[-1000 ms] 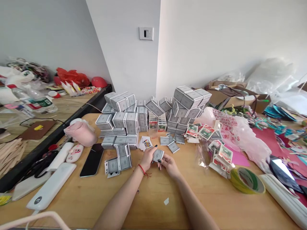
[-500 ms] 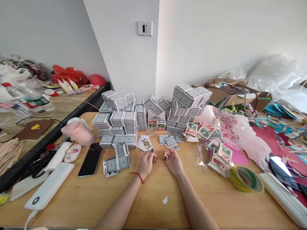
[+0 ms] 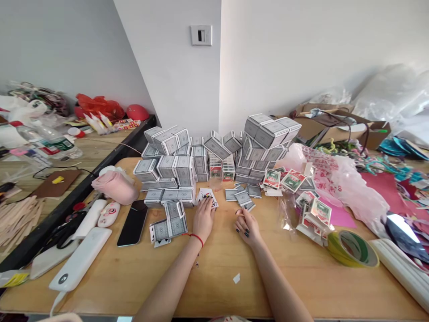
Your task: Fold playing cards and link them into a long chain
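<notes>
My left hand (image 3: 203, 218), with a red cord at the wrist, lies palm down with its fingers stretched over a small pile of face-up playing cards (image 3: 201, 194). The fingertips touch the top card, a picture card. To its right, my right hand (image 3: 248, 227) rests on the table with curled fingers, and I see nothing in them. Just beyond it lie several loose face-down cards (image 3: 244, 198) with grey backs. Left of my left hand is a folded construction of interlocked cards (image 3: 174, 219), with more card backs and a few faces showing.
Stacked blocks of folded cards (image 3: 167, 165) rise at the back left, and another stack (image 3: 264, 138) at the back right. Opened card boxes (image 3: 317, 214) and a roll of yellow tape (image 3: 351, 250) sit right. A phone (image 3: 133, 223) and white power bank (image 3: 80, 259) lie left.
My left hand has moved forward and turned palm down onto the face-up cards. My right hand's fingers, pointing outward before, have curled in. The view has shifted slightly.
</notes>
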### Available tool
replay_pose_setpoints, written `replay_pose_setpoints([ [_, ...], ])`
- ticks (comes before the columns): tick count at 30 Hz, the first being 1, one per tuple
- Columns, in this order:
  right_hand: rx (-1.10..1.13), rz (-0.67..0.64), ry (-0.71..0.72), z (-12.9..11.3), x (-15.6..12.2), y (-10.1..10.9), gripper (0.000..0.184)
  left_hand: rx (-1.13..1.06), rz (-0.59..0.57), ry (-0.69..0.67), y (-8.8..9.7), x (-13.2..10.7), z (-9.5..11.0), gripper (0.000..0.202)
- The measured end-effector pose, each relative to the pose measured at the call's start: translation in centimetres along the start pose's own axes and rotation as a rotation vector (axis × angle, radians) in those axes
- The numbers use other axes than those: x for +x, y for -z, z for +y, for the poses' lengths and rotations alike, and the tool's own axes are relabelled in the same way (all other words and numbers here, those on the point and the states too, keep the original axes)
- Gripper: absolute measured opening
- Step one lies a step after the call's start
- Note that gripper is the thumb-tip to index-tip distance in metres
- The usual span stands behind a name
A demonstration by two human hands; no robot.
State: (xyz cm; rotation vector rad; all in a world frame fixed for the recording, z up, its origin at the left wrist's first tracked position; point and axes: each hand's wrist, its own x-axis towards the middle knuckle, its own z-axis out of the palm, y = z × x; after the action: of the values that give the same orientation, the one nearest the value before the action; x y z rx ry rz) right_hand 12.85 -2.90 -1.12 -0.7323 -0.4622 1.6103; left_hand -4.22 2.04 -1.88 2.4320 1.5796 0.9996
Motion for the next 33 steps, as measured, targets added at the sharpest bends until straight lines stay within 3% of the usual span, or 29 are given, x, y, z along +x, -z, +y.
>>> replay_pose_setpoints([
  [4, 0.049, 0.017, 0.016, -0.1, 0.4, 0.2, 0.021, -0.052, 0.067, -0.035, -0.2, -0.8, -0.1, 0.026],
  [10, 0.034, -0.012, -0.111, -0.5, 0.8, 0.0, 0.021, -0.108, 0.197, -0.189, 1.4, -1.7, 0.8, 0.031],
  [14, -0.018, -0.077, -0.133, -0.4, 0.6, -0.7, 0.025, -0.141, 0.016, -0.445, 2.4, -1.6, 1.7, 0.029],
  [17, -0.035, -0.046, -0.068, -0.1, 0.5, -1.0, 0.025, -0.151, -0.074, -0.521, 2.9, -1.5, 2.2, 0.029],
  [19, -0.037, -0.003, -0.022, 0.0, 0.6, -1.0, 0.026, -0.147, -0.088, -0.467, 2.9, -1.4, 2.4, 0.03],
  [23, -0.01, 0.087, 0.064, 0.2, 0.7, -0.6, 0.019, -0.127, -0.08, -0.204, 2.1, -1.0, 2.0, 0.044],
  [27, -0.007, 0.092, 0.072, 0.3, 0.8, -0.4, 0.015, -0.135, -0.06, 0.016, 0.6, -0.8, 0.9, 0.052],
  [33, -0.05, 0.077, 0.075, 0.5, 0.7, -0.8, 0.021, -0.139, -0.045, 0.019, -0.1, -0.8, 0.2, 0.037],
])
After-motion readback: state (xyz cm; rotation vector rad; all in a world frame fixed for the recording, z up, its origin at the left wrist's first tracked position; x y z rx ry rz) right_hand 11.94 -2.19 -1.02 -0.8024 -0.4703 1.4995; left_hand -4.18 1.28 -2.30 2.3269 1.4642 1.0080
